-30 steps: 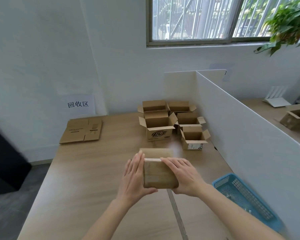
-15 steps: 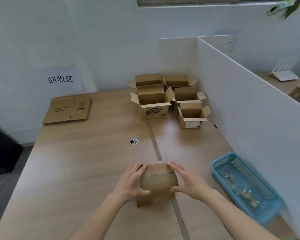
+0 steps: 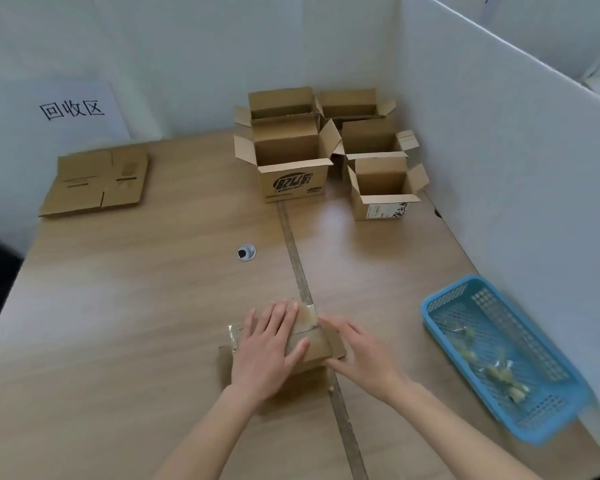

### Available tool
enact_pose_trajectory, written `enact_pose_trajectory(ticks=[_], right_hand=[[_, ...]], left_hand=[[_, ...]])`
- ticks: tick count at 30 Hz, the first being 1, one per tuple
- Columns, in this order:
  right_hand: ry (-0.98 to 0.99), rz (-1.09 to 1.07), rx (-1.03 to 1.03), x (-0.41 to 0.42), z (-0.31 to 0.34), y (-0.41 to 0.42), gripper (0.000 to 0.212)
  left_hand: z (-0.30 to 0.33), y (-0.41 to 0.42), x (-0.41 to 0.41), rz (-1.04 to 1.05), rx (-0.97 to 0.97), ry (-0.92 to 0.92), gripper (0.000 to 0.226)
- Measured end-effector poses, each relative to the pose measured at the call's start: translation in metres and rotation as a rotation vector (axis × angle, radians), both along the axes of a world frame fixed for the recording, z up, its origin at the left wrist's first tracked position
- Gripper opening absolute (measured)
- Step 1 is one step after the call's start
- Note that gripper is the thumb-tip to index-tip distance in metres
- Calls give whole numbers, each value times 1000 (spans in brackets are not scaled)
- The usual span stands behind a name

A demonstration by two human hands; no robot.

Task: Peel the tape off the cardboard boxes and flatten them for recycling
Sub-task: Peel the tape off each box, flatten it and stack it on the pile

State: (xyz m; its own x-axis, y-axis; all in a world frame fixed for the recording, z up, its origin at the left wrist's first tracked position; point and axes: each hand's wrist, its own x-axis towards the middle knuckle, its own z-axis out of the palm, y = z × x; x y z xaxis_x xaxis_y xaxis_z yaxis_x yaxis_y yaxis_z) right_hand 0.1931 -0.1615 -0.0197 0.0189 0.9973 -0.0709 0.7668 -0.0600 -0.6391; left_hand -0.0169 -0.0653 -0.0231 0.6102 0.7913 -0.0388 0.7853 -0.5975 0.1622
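Here, both hands — left [image 3: 267, 355], right [image 3: 361, 358] — press flat-fingered on one box [image 3: 314, 346]; five open boxes [image 3: 293, 161] behind.

Ahead of the fingers [image 3: 274, 317] bare tabletop [image 3: 153, 289] stretched to the open boxes [image 3: 293, 161] at the far wall. Left lay open wood up to the flattened cardboard [image 3: 94, 181]. Right, the blue basket [image 3: 440, 327] and white partition [image 3: 516, 168] closed the way.

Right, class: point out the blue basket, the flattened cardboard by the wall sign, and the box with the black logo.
blue basket [image 3: 430, 318], head view, its near-left rim.
flattened cardboard [image 3: 94, 181], head view, middle of its top face.
box with the black logo [image 3: 293, 183], head view, its printed front panel.
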Motion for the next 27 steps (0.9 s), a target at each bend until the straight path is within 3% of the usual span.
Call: enact_pose_trajectory(ticks=[7,12,19,27], right_hand=[[-35,-109,225,-23,-13,-21,52],[-173,-149,399,-33,-12,-20,37],[-379,85,606,-16,0,-11,20],[-491,251,652,-10,16,-9,16]], left_hand=[[-6,-1,0,-12,25,50,72],[-8,-1,-1,-12,24,49,72],[-8,0,-2,-19,22,47,74],[-4,-2,-3,-21,31,28,76]])
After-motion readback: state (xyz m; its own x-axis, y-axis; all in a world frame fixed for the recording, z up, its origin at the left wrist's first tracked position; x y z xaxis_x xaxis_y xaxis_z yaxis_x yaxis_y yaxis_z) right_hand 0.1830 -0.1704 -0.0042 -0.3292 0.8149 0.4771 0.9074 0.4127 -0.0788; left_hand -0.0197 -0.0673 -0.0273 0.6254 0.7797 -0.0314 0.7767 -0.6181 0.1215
